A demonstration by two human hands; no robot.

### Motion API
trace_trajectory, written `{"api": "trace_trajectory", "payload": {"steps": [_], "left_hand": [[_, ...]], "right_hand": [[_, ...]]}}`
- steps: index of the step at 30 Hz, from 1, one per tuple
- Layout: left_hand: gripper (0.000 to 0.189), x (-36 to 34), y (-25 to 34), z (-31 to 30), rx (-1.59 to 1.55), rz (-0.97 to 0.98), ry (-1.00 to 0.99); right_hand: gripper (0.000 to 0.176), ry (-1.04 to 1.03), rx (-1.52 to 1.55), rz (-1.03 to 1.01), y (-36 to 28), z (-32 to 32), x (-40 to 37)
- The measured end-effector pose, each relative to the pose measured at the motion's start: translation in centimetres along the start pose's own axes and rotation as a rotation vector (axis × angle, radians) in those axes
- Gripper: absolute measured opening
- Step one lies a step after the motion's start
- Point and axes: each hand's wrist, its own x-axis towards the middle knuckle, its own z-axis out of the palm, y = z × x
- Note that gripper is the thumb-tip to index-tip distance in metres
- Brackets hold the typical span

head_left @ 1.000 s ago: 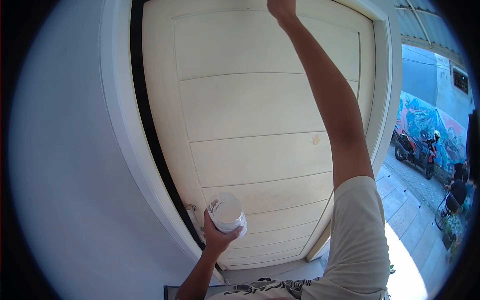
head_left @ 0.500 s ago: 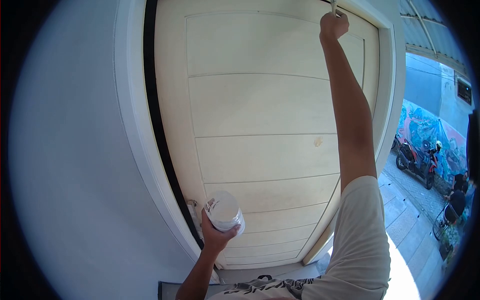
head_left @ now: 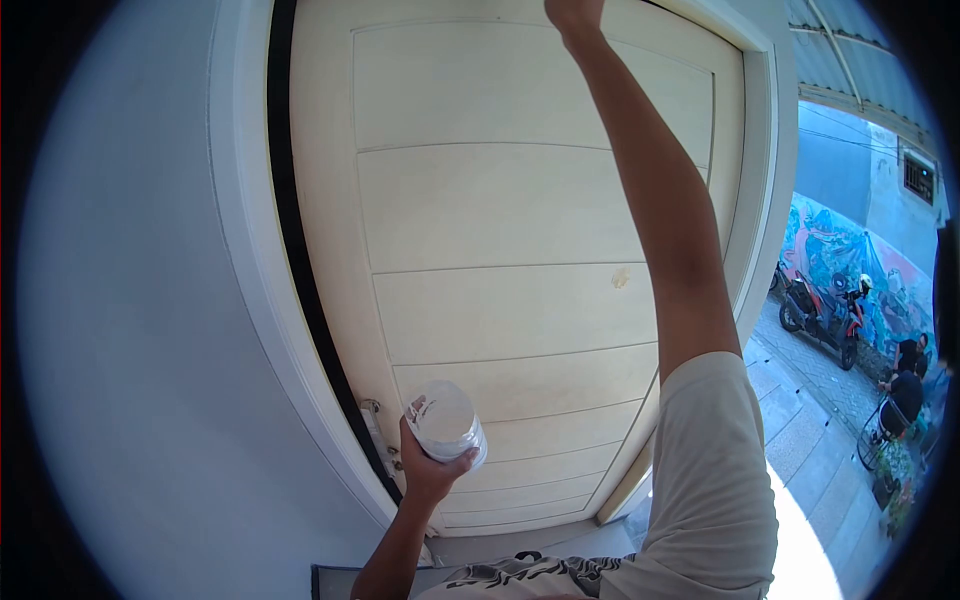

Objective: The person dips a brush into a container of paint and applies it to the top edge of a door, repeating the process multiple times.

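My left hand (head_left: pixel 432 472) is wrapped round a white plastic paint tub (head_left: pixel 462 436) near the lower left of the cream door. The tub's open mouth faces up toward me, with smears of white on its inner wall. My right arm reaches high across the cream panelled door (head_left: pixel 490 210). Only the wrist and part of my right hand (head_left: pixel 576 14) show at the top edge of the view. Its fingers, and whatever they may hold, are cut off.
A door handle plate (head_left: pixel 375 432) lies left of the tub. The white door frame (head_left: pixel 765 130) surrounds the door, beside a pale wall (head_left: pixel 130 300). Outside at right are a parked motorcycle (head_left: pixel 822 315), a mural (head_left: pixel 830 235) and a seated person (head_left: pixel 905 390).
My right hand has moved left along the door's top and partly out of view; the pale-handled tool it gripped no longer shows. My left hand still holds the tub. The view has shifted slightly.
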Motion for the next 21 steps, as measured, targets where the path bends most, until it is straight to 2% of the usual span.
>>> {"api": "trace_trajectory", "payload": {"steps": [2,3,5,7,8,9,11,12,14,15,17,19,20,21], "left_hand": [[0.093,0.1,-0.3,-0.1,-0.009,-0.004,-0.006],[0.094,0.1,-0.4,-0.1,-0.009,-0.011,-0.011],[0.095,0.1,-0.6,-0.2,-0.015,-0.018,-0.017],[0.095,0.1,-0.7,-0.3,-0.031,-0.026,-0.03],[0.095,0.1,-0.9,-0.5,-0.033,-0.027,-0.036],[0.094,0.1,-1.3,-0.6,-0.039,-0.018,-0.038],[0.094,0.0,-1.8,-0.8,-0.051,-0.011,-0.04],[0.094,0.0,-2.1,-0.8,-0.038,-0.014,-0.043],[0.094,0.0,-2.4,-0.8,-0.025,-0.018,-0.045],[0.094,0.1,-1.8,-0.8,-0.051,-0.024,-0.053],[0.093,0.3,-1.6,-0.6,-0.083,-0.032,-0.064],[0.093,0.3,-1.5,-0.7,-0.093,-0.033,-0.072],[0.093,0.2,-1.6,-0.8,-0.095,-0.036,-0.08],[0.093,0.2,-1.9,-1.0,-0.093,-0.037,-0.086]], "right_hand": [[0.019,-0.025,-0.078,0.11,2.1,-5.2,0.8],[0.02,-0.003,-0.133,0.048,4.7,-7.3,1.5],[0.018,-0.001,-0.238,0.137,6.9,-11.0,2.2],[0.015,0.04,-0.326,0.091,10.5,-13.3,3.0],[0.027,-0.034,-0.398,0.204,8.2,-14.5,2.4],[0.027,-0.034,-0.406,0.205,9.4,-15.1,2.3],[0.029,0.183,-0.445,0.303,10.9,-16.0,2.1],[0.029,0.18,-0.448,0.301,11.1,-16.1,1.7],[0.028,0.476,-0.355,0.498,11.2,-16.2,0.8],[0.028,0.477,-0.356,0.499,11.5,-15.5,1.2],[0.03,0.409,-0.323,0.411,12.2,-12.7,1.7],[0.029,0.343,-0.239,0.367,9.6,-7.6,0.9],[0.027,0.26,-0.29,0.275,5.1,-5.6,-0.9],[0.012,0.226,-0.161,0.091,4.8,-2.4,-1.9]]}}
